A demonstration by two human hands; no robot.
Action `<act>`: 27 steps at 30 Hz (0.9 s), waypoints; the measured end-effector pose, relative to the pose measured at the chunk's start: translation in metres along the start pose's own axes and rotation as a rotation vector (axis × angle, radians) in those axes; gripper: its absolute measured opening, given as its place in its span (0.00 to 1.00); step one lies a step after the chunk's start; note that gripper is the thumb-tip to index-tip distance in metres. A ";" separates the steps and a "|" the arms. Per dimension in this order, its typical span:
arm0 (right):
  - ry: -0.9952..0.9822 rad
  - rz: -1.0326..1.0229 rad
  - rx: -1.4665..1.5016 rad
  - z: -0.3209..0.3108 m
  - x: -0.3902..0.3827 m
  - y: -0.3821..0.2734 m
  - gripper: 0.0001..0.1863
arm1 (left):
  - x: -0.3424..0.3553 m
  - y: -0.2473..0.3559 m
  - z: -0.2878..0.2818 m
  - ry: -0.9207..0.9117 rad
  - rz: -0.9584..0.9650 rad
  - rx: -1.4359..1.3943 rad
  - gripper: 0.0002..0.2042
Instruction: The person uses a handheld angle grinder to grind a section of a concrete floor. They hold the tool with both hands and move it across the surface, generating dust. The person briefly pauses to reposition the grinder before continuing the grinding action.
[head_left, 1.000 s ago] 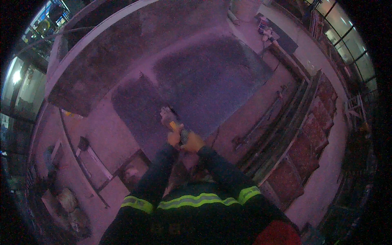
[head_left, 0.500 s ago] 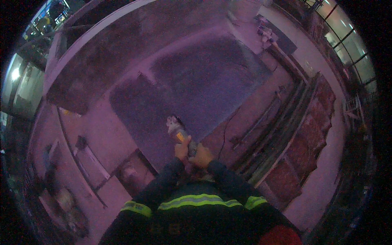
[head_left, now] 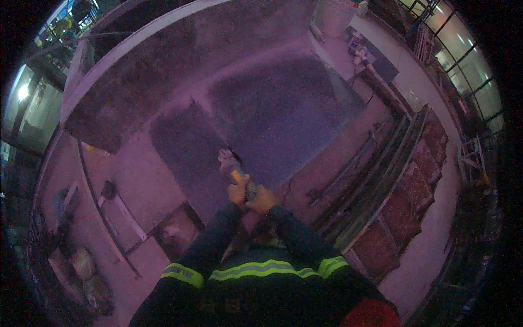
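Both hands closed on the grinder

Left hand (head_left: 237,189) and right hand (head_left: 262,198) clasp a handheld grinder (head_left: 231,165), its long axis pointing away and slightly left, head down on the dark stone slab (head_left: 283,109). Beside it lies a smaller slab (head_left: 182,147).

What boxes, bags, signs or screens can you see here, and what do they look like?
No signs or screens can be made out.
Lumpy sacks: on the floor at the lower left, rounded, pale and dusty.
Bucket: at the top edge, round, pale grey.
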State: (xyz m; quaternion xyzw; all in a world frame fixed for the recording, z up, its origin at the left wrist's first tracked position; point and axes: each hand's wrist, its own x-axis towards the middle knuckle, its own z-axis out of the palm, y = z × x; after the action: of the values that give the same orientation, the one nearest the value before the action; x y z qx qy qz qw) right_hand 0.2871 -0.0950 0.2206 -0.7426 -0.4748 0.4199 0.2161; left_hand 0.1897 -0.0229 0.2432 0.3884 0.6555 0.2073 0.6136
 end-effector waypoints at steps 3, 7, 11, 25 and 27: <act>-0.027 -0.021 -0.008 -0.007 -0.003 -0.006 0.37 | 0.023 -0.023 0.002 0.008 0.042 0.046 0.26; -0.120 0.040 0.057 -0.015 -0.011 -0.023 0.38 | 0.053 -0.066 -0.009 -0.164 0.280 -0.060 0.29; -0.141 0.100 -0.005 -0.021 -0.017 -0.031 0.38 | 0.060 -0.066 -0.003 -0.217 0.037 -0.162 0.33; -0.032 0.149 -0.049 0.006 -0.051 0.008 0.34 | -0.019 -0.046 -0.006 -0.176 -0.011 -0.036 0.31; -0.011 0.158 -0.039 0.004 -0.053 0.007 0.34 | -0.039 -0.020 -0.003 -0.104 -0.070 -0.021 0.29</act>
State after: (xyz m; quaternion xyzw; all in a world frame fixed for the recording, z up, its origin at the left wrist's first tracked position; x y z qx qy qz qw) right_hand 0.2772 -0.1449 0.2357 -0.7796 -0.4240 0.4303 0.1653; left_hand 0.1797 -0.0644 0.2534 0.3690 0.6338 0.1720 0.6577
